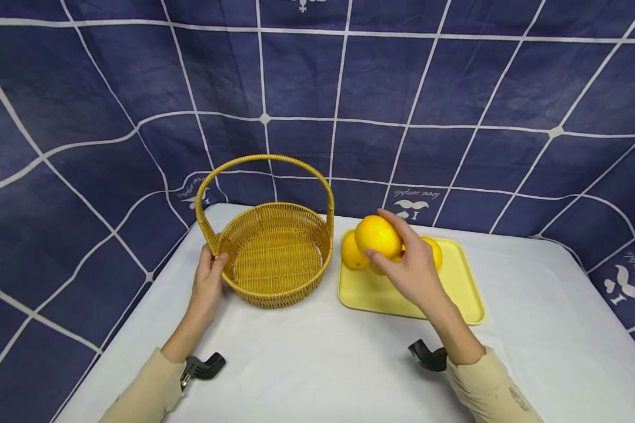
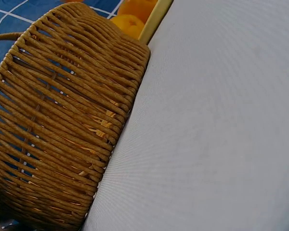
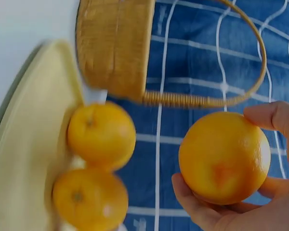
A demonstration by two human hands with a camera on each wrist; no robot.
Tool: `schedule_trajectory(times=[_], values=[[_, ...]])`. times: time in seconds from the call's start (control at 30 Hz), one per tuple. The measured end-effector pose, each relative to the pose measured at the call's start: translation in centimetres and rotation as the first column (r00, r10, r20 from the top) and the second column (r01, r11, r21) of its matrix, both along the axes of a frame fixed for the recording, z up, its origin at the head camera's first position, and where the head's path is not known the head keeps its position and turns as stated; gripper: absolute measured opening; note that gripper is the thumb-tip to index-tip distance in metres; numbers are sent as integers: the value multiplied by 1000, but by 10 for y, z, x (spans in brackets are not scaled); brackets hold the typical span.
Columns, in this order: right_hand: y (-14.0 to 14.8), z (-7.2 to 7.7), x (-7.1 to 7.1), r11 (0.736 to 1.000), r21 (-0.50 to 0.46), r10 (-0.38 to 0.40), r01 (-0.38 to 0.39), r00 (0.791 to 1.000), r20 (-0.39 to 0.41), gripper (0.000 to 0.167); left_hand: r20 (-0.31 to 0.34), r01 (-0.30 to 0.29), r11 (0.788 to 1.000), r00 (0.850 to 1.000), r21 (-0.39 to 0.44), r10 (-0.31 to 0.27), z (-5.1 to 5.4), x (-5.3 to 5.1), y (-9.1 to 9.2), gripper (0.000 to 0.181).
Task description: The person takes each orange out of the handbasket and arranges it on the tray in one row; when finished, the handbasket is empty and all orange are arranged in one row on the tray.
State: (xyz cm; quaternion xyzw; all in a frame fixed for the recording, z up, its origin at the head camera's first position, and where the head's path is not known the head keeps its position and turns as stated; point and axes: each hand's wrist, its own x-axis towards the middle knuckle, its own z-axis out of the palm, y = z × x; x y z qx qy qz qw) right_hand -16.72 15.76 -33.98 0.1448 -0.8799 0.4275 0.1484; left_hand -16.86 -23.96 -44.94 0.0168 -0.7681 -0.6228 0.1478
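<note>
An orange [image 3: 224,158] is held between the thumb and fingers of my right hand [image 1: 414,265], raised above the yellow tray [image 1: 381,295]. More oranges lie on that tray; one orange [image 1: 352,251] shows at its left side and another orange [image 1: 432,252] shows behind my hand. To the left stands a round woven basket [image 1: 275,258] with a tall arched handle, and nothing lies inside it. My left hand [image 1: 209,276] grips the basket's left side near the foot of the handle, thumb over the rim. In the left wrist view the basket's woven wall hides most of that hand.
A white cloth [image 1: 317,364] covers the table. Dark blue fabric with white grid lines [image 1: 376,76] hangs behind and at both sides, close to the basket and tray. A black wrist mount [image 1: 206,366] sits at my left cuff, another black mount [image 1: 427,356] by my right.
</note>
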Motion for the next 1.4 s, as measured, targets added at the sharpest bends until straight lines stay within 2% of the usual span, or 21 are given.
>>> schedule_trajectory(times=[0.17,0.43,0.63,0.87,0.93,1.07,1.23,1.3,1.4], values=[[40,-3,0,993,-10,-121,121,993,10,72,3,-10,1000,1000,-19,10,-1,0,1,50],[84,-1,-3,963,-1,-270,270,963,-2,69,-10,-2,999,1000,-34,2,-1,0,0,52],[106,-7,-9,927,5,-375,375,927,22,69,-9,4,999,1000,-35,-4,-2,0,-1,53],[127,-35,-22,869,11,-494,495,867,61,68,6,7,999,1000,-51,-6,-2,-2,-1,55],[130,-41,-24,862,20,-506,506,859,79,69,10,9,998,1000,-61,-9,-2,-2,-1,56],[130,-48,-26,866,47,-500,498,855,137,70,9,14,998,1000,-56,-13,-2,-1,-2,56],[134,-60,-30,863,101,-504,495,832,231,73,13,13,999,1000,-44,-13,-2,-2,-2,55],[134,-66,-31,863,117,-505,492,827,247,74,15,14,999,1000,-46,-13,-3,-2,-2,55],[132,-72,-32,864,125,-504,488,834,223,73,12,16,999,1000,-45,-15,-3,-2,-2,55]])
